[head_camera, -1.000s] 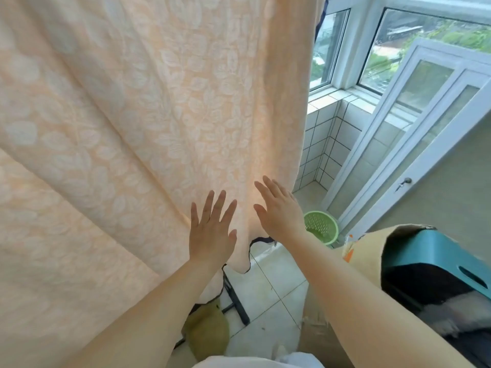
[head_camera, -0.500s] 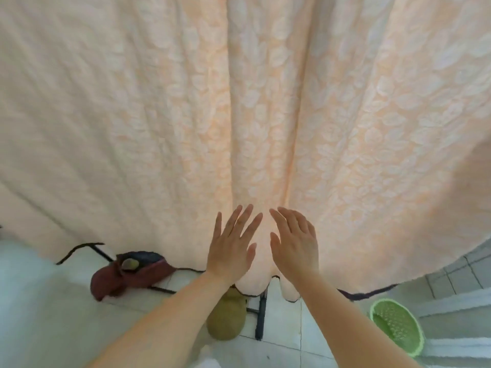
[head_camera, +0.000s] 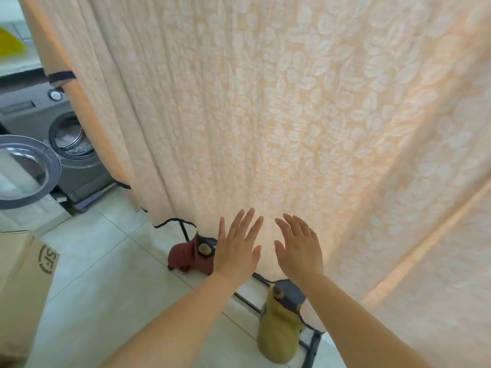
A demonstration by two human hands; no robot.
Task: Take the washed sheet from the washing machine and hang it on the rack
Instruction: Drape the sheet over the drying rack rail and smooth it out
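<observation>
Left hand [head_camera: 235, 251] and right hand [head_camera: 299, 251] reach flat, fingers spread, holding nothing, toward hanging sheet [head_camera: 292, 115]; washing machine [head_camera: 66, 144] now visible

Floor [head_camera: 101, 264] is pale glossy tile with thin grout lines, running across the lower left of the frame. There's a cardboard box [head_camera: 24, 277] with a round black logo poking in at the left edge. A red-brown soft shoe [head_camera: 186, 257] sits on the tiles near bottom center, and an olive-green one [head_camera: 277, 334] lies just right of it, lower down. Something bright yellow [head_camera: 9, 45] peeks in at the upper left corner, can't tell what. Light is soft daylight.
</observation>
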